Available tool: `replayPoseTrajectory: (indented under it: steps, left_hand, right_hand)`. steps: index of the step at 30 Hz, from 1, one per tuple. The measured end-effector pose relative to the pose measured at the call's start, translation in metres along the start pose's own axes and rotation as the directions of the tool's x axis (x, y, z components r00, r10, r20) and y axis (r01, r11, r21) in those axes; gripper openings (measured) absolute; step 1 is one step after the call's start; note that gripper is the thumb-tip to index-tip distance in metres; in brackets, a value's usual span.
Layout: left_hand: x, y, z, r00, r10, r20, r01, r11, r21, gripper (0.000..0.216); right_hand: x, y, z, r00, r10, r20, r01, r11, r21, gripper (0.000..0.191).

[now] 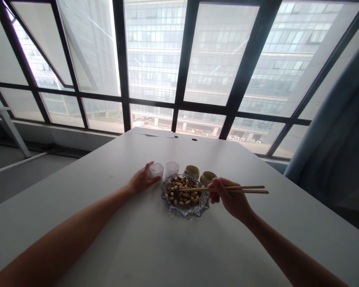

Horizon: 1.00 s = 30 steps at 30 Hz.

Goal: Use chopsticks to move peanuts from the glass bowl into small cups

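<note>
My right hand (231,199) grips a pair of wooden chopsticks (248,189). Their tips reach left into the nuts (185,196), light brown with darker pieces among them, that fill a scalloped clear glass bowl (188,214). Whether a nut is pinched between the tips is too small to tell. My left hand (142,179) has its thumb and fingers around the sides of a whitish translucent cup (156,170), left of the bowl. A second translucent cup (172,168) stands beside it. Behind the bowl's right side are two olive-brown cups (192,171), the right one close to my right hand.
Everything stands on a white table (131,239). Papers (155,132) lie at its far end, near two dark round holes. Large dark-framed windows rise beyond it, with a blue curtain (329,115) at the right and a white table leg (14,133) at the left.
</note>
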State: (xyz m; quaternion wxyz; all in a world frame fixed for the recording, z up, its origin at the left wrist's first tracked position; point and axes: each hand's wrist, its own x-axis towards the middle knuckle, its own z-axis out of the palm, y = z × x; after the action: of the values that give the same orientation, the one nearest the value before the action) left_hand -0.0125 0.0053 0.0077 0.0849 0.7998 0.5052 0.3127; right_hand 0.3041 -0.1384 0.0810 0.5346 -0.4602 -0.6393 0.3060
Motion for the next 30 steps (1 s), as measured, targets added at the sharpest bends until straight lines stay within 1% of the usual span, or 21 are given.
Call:
replayPoseTrajectory:
  steps: [1,4,6,7,10,13,16,18,20,22,25,27,30]
  left_hand:
    - [0.000,0.000,0.000,1.000,0.001,-0.004,-0.001,1.000,-0.002,0.081]
    - [0.000,-0.001,0.001,1.000,0.004,-0.018,-0.004,1.000,-0.023,0.079]
    - [0.000,-0.001,0.002,1.000,0.012,-0.025,-0.013,0.999,-0.036,0.078]
    - [0.000,-0.001,0.002,0.999,0.019,-0.028,-0.021,0.999,-0.041,0.078]
    - [-0.001,0.000,0.002,0.999,0.038,-0.033,-0.039,0.998,-0.050,0.076]
    - [-0.001,0.000,0.001,0.999,0.037,-0.031,-0.038,0.998,-0.044,0.074]
    - [-0.001,0.002,0.000,0.999,0.033,-0.020,-0.033,0.999,-0.036,0.074]
    - [-0.001,0.003,-0.001,0.999,0.031,-0.009,-0.031,0.999,-0.033,0.075]
    - [-0.002,0.004,-0.001,1.000,0.026,0.001,-0.026,0.999,-0.030,0.076]
    - [-0.002,0.005,-0.001,1.000,0.021,0.003,-0.021,0.999,-0.024,0.077]
    - [-0.001,0.003,0.000,1.000,0.019,0.004,-0.018,1.000,-0.018,0.077]
    - [-0.001,0.002,0.001,1.000,0.021,0.000,-0.021,1.000,-0.017,0.077]
    - [-0.001,0.000,0.002,1.000,0.027,-0.015,-0.028,0.999,-0.025,0.076]
  right_hand:
    - [0.000,-0.002,-0.002,1.000,0.025,0.017,-0.025,1.000,0.003,0.054]
    - [0.000,-0.005,-0.003,0.986,0.099,0.137,-0.098,0.995,-0.014,0.058]
    - [-0.001,-0.003,-0.002,0.979,0.088,0.185,-0.083,0.996,-0.039,0.056]
    - [-0.001,-0.002,-0.001,0.981,0.061,0.184,-0.051,0.997,-0.057,0.055]
    - [0.001,0.002,-0.003,0.992,-0.026,0.121,0.040,0.993,-0.115,0.051]
    - [0.004,0.005,-0.009,0.999,-0.042,0.006,0.042,0.994,-0.098,0.052]
    - [0.006,0.005,-0.014,0.992,-0.062,-0.109,0.056,0.997,-0.059,0.052]
    - [0.006,0.005,-0.014,0.987,-0.095,-0.132,0.084,0.993,-0.085,0.050]
    - [0.003,0.006,-0.011,0.988,-0.135,-0.082,0.121,0.981,-0.151,0.046]
    - [0.001,0.007,-0.007,0.984,-0.179,0.006,0.176,0.959,-0.222,0.045]
    - [-0.004,0.005,-0.002,0.970,-0.207,0.128,0.234,0.937,-0.259,0.049]
    - [-0.005,0.003,0.000,0.963,-0.191,0.191,0.234,0.943,-0.238,0.050]
    - [-0.006,-0.001,-0.001,0.959,-0.125,0.254,0.175,0.967,-0.183,0.051]
